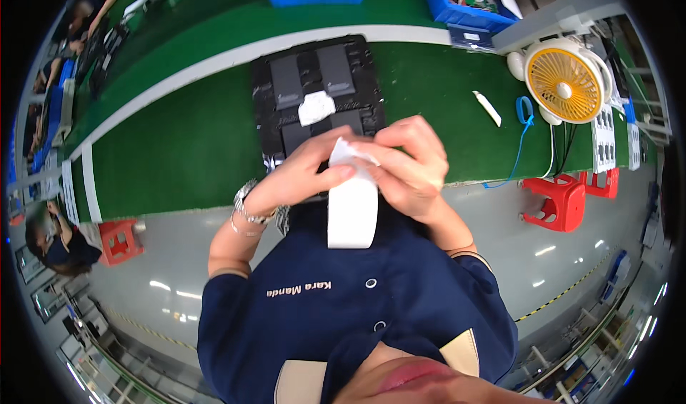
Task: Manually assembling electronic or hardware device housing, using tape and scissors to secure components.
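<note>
Both hands meet over the near edge of the green desk (pixel 179 147), working a white strip (pixel 352 207). Left hand (pixel 304 175) pinches the strip's crumpled top end from the left, fingers clenched on it; right hand (pixel 411 168) grips the same end from the right. Strip's long axis runs far-to-near, free end hanging toward the body. Just beyond the hands: black tray (pixel 318 93) with a white scrap (pixel 316 107) on it. Yellow fan (pixel 564 82) far right.
</note>
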The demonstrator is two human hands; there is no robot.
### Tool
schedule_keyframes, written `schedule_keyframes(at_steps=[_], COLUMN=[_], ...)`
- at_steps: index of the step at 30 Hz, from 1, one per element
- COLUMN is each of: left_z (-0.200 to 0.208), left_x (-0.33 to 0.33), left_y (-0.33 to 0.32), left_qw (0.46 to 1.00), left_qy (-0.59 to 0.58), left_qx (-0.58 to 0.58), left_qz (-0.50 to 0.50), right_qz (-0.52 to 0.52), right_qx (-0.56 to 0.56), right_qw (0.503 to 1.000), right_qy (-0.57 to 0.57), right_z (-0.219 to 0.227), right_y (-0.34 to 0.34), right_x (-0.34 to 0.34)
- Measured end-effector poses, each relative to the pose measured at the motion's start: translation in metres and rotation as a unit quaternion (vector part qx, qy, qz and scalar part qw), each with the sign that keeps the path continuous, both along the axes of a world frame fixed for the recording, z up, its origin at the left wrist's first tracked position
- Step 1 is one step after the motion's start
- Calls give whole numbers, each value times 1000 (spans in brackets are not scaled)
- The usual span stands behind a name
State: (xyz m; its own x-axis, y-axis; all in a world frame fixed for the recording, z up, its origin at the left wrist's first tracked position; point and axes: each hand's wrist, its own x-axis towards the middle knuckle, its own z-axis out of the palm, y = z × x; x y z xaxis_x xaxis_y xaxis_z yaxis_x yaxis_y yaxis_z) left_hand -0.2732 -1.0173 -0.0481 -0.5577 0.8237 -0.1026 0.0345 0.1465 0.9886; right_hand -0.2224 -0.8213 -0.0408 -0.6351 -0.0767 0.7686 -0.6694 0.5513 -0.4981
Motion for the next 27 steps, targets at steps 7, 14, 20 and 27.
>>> schedule_keyframes(at_steps=[7, 14, 20, 27], left_z=[-17, -21, -21, -17], left_x=[-2, -4, -7, -19], left_y=[-3, 2, 16, 8], left_qw=[995, 985, 966, 965], left_qy=[-86, -133, -195, -204], left_qx=[19, 78, 123, 131], left_qz=[-35, 79, 118, 99], right_qz=[-67, -207, -415, -401], right_qx=[178, 131, 301, 362], right_qw=[979, 963, 843, 835], right_qy=[68, -110, -160, -106], right_z=[-6, 9, -46, 4], right_y=[19, 122, 250, 207], right_x=[-32, -174, -364, -362])
